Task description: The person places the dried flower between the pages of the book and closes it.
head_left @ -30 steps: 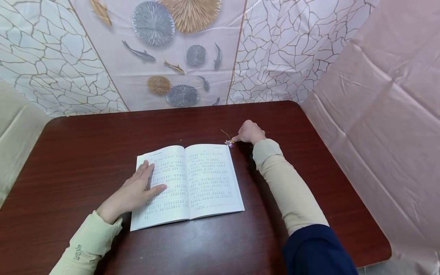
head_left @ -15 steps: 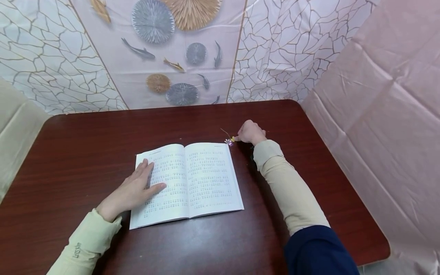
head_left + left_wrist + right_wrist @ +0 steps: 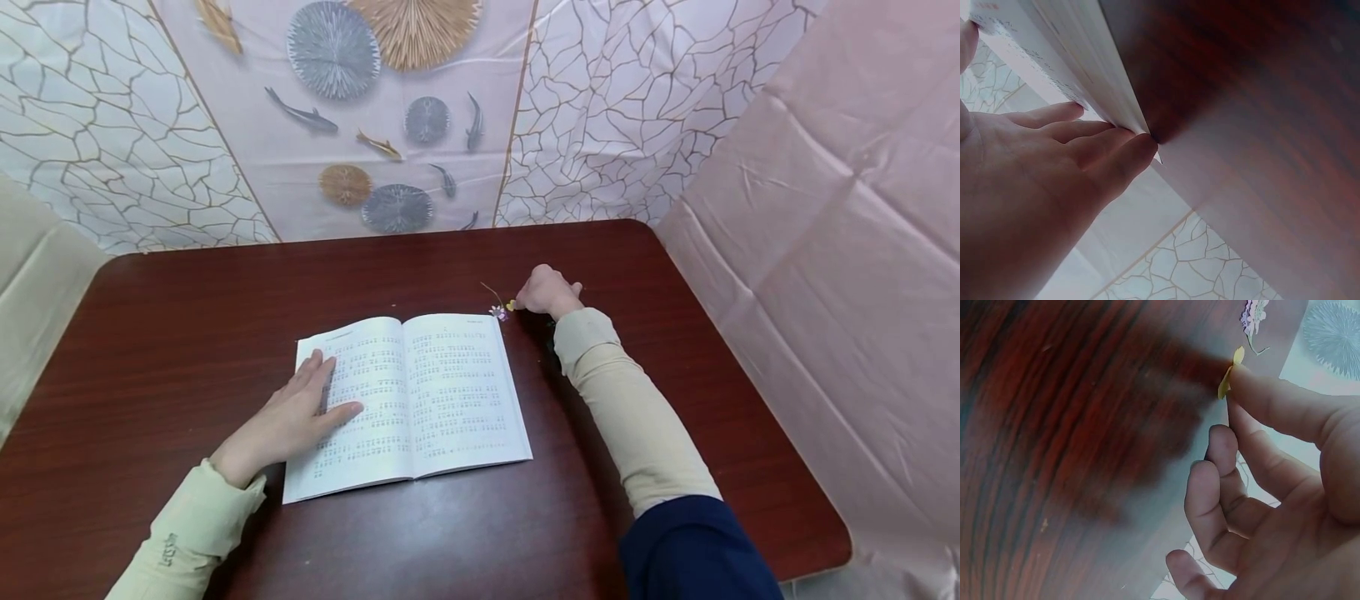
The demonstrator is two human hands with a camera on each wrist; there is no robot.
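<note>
Pinching yellow flower [image 3: 1239, 355]: right hand [image 3: 549, 292], thumb and forefinger nearly closed; light pressure should avoid crushing. Left hand [image 3: 288, 421], fingers extended, rests on open book [image 3: 465, 392].

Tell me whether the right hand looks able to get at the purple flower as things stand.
Likely yes: the purple flower lies by the far right corner of the open book, close to the right hand; only the small yellow piece it pinches seems in the way.
</note>
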